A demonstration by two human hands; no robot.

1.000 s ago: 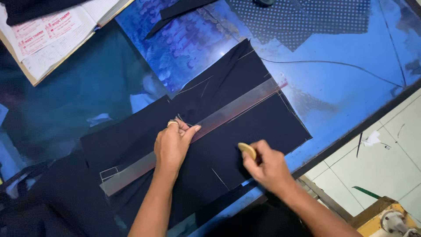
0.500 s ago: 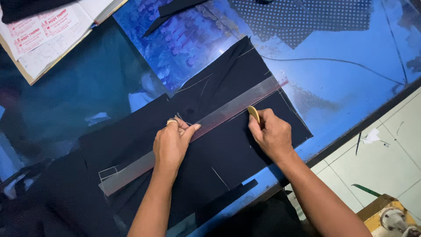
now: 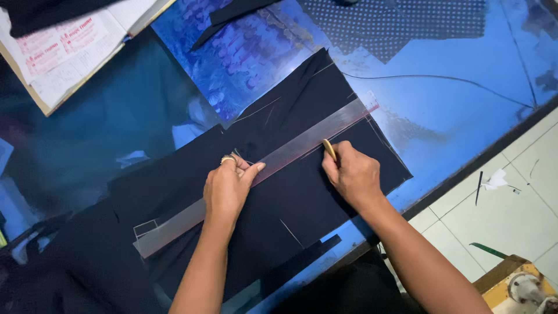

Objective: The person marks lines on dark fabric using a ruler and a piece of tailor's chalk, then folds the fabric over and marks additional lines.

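Both hands meet the ruler (image 3: 256,170): left hand (image 3: 228,187) flat on its middle, right hand (image 3: 353,173) pinching chalk (image 3: 329,149) at its lower edge, upper-right end.

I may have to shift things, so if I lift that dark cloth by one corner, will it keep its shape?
Probably not. The dark cloth lies flat and thin, so it would likely droop. The clear ruler under the left hand seems to pin it, so it may slide on the smooth blue table.

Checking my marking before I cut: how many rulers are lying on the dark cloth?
1. The long clear ruler lies slantwise across the dark cloth, pinned by the left hand; the right hand holds chalk against its edge. Others could be hidden under fabric.
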